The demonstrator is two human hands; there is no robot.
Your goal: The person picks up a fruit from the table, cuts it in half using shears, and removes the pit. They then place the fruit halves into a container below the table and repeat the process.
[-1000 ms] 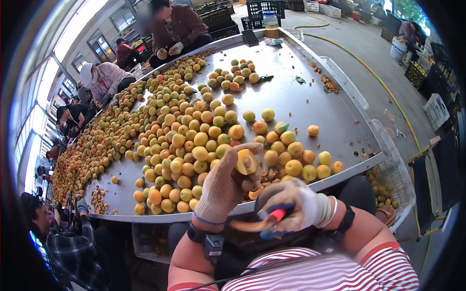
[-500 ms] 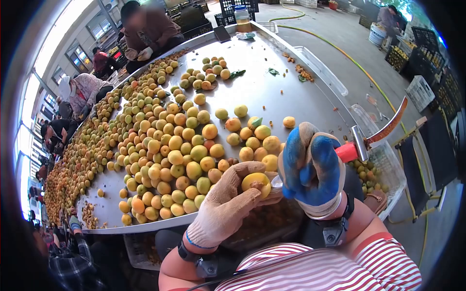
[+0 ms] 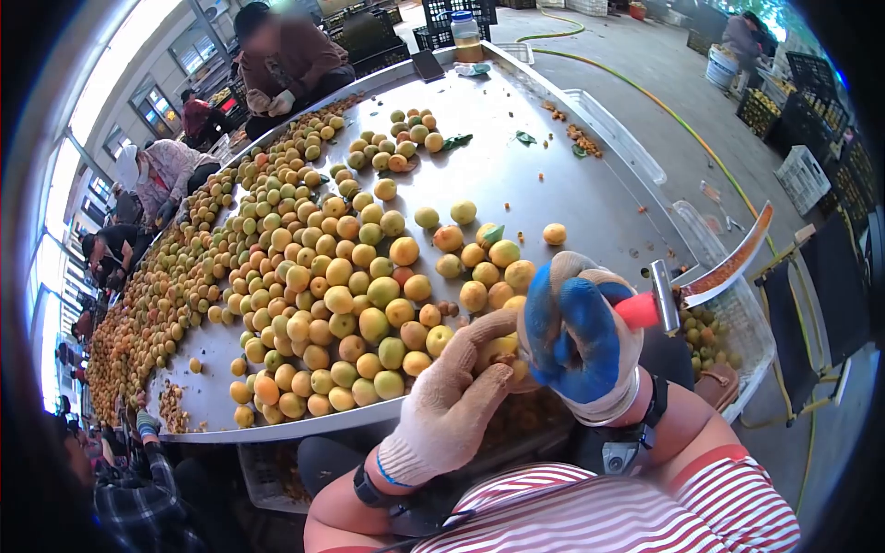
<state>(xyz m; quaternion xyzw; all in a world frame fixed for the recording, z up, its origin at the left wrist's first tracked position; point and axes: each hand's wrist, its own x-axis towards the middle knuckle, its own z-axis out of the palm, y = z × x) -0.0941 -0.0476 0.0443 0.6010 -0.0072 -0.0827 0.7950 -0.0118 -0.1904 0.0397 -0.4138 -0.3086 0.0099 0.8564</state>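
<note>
My left hand [image 3: 461, 396], in a beige glove, is closed around an apricot [image 3: 502, 351] just past the table's near edge. Its fingers and my right hand cover much of the fruit. My right hand [image 3: 579, 336], in a blue-coated glove, is wrapped round the red handle of a sickle [image 3: 636, 311]. The curved, brown-stained blade points up and right, away from the apricot. Both hands meet at the fruit, and what lies between them is hidden. Many loose apricots [image 3: 373, 324] cover the metal table [image 3: 572, 198] left of my hands.
Clear plastic crates [image 3: 751, 364] stand right of the table, one with fruit in it. A folding chair [image 3: 802, 313] is farther right. Co-workers [image 3: 290, 60] line the table's far left side. A jar [image 3: 466, 37] stands at the far corner. A hose [image 3: 682, 124] crosses the floor.
My right hand has shifted left and down over the apricot, which is now mostly covered. The sickle has moved slightly left and its blade tilts lower.
</note>
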